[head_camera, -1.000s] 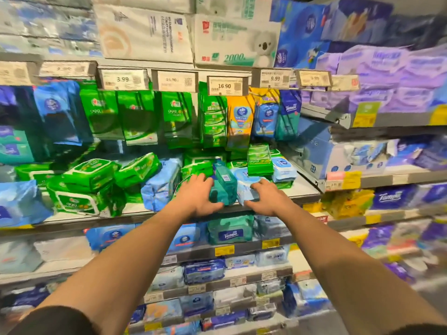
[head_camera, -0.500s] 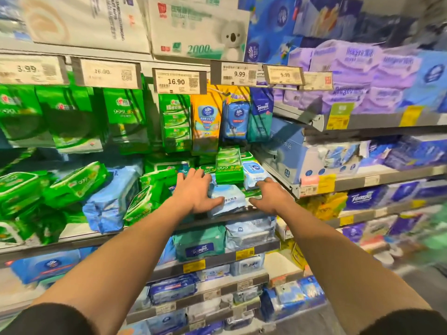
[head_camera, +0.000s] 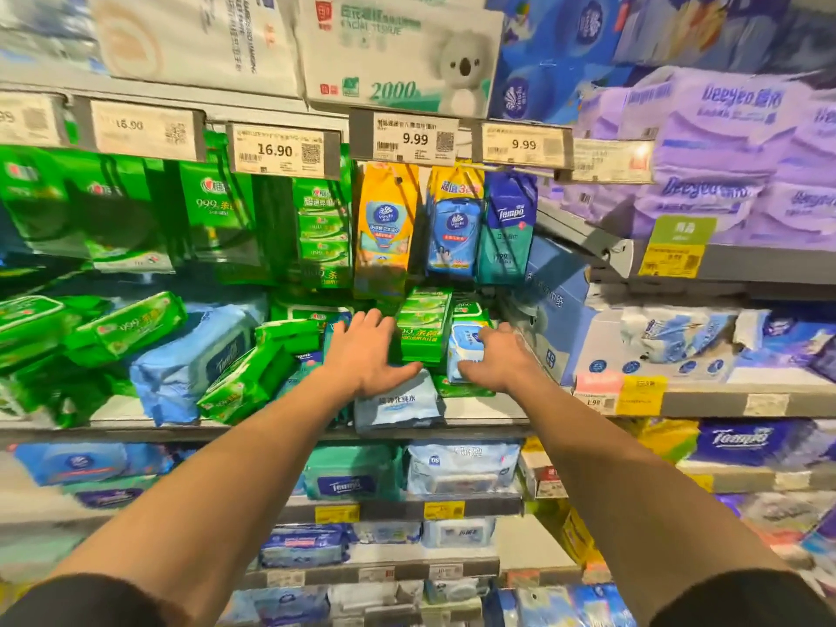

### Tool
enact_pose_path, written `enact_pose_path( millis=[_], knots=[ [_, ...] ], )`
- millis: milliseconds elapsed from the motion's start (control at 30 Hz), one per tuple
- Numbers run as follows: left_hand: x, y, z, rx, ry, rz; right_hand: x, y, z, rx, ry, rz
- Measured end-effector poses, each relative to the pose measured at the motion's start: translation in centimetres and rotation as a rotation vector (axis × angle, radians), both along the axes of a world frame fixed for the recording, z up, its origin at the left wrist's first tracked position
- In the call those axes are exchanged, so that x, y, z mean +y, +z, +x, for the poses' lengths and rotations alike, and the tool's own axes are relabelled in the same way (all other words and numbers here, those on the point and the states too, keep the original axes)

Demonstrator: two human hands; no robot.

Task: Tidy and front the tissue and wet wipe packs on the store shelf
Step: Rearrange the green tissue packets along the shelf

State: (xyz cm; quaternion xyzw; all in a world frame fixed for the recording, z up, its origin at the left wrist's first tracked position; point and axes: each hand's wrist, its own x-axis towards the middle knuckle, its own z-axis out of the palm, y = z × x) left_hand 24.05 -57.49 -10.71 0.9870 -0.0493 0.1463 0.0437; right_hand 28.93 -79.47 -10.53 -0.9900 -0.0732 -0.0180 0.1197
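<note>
Store aisle, grey metal shelf (head_camera: 475, 407) stocked with wipe packs. Both arms reach forward, nearly straight. Left hand (head_camera: 368, 353) lies palm-down, fingers spread flat, pressing the pale blue wet wipe pack (head_camera: 398, 405) at the shelf's front edge. Right hand (head_camera: 495, 357), just right of it, curls its fingers around a white-and-blue wipe pack (head_camera: 466, 343) standing beside the green packs (head_camera: 423, 325).
</note>
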Motion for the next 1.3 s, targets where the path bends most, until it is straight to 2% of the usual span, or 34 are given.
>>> enact_pose_path(
  millis=[133, 300, 400, 533, 600, 667, 733, 933, 1133, 1233, 1300],
  knots=[
    [1.0, -0.1, -0.4, -0.004, 0.065, 0.005, 0.7, 0.5, 0.5, -0.017, 0.046, -0.046],
    [1.9, -0.2, -1.3, -0.010, 0.096, 0.018, 3.0, 1.6, 0.3, -0.016, 0.089, 0.058],
    [2.7, -0.1, -2.2, 0.002, 0.098, 0.030, 4.7, 2.1, 0.5, 0.097, 0.055, 0.323],
    [4.0, 0.3, -3.2, 0.015, 0.119, 0.020, 7.2, 2.4, 0.2, 0.208, -0.124, 0.697],
    [4.8, 0.5, -3.7, 0.012, 0.120, 0.029, 8.1, 2.4, 0.0, 0.252, -0.172, 0.665],
    [5.3, 0.7, -4.1, 0.017, 0.129, 0.027, 8.7, 1.9, 0.2, 0.206, -0.209, 0.527],
    [6.2, 0.9, -4.7, 0.011, 0.148, 0.031, 9.5, 1.8, 0.0, 0.168, -0.272, 0.507],
    [8.2, 1.0, -6.6, 0.010, 0.185, 0.043, 10.3, 2.4, -1.0, 0.190, -0.353, 0.754],
    [8.1, 0.3, -7.7, 0.044, 0.198, 0.037, 8.4, 2.2, -2.6, 0.542, -0.329, 1.119],
    [7.1, 0.2, -8.1, 0.058, 0.194, 0.035, 6.9, 0.4, -2.4, 0.614, -0.264, 1.236],
    [6.3, 0.1, -8.4, 0.059, 0.190, 0.027, 6.2, 1.7, -5.5, 0.614, -0.212, 1.287]
  ],
)
